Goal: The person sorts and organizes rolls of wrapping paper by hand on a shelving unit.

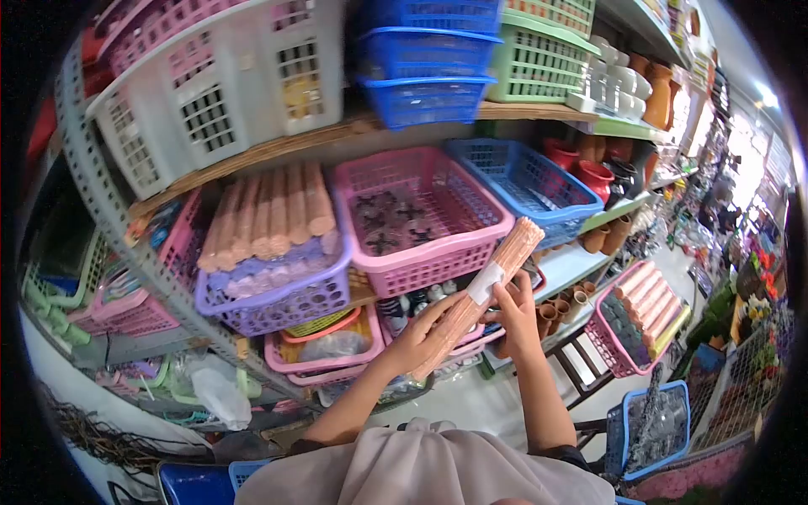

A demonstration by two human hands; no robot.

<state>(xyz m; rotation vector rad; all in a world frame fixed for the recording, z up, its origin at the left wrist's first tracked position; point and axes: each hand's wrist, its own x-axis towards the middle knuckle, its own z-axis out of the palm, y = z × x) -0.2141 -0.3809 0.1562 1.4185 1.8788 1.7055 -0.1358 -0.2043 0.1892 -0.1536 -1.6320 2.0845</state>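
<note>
Peach-coloured sticks, wrapped into a tight bundle, are held slantwise in front of the shelving, with the upper end raised toward the pink basket. The left hand grips the lower part from beneath, fingers curled round it, evidently bearing the weight. The right hand pinches the bundle just beside its white label, apparently steadying it so the label faces the wearer. Matching bundles lie side by side in the purple basket, whose walls keep them from rolling. The pink basket's dark contents are too small to identify.
</note>
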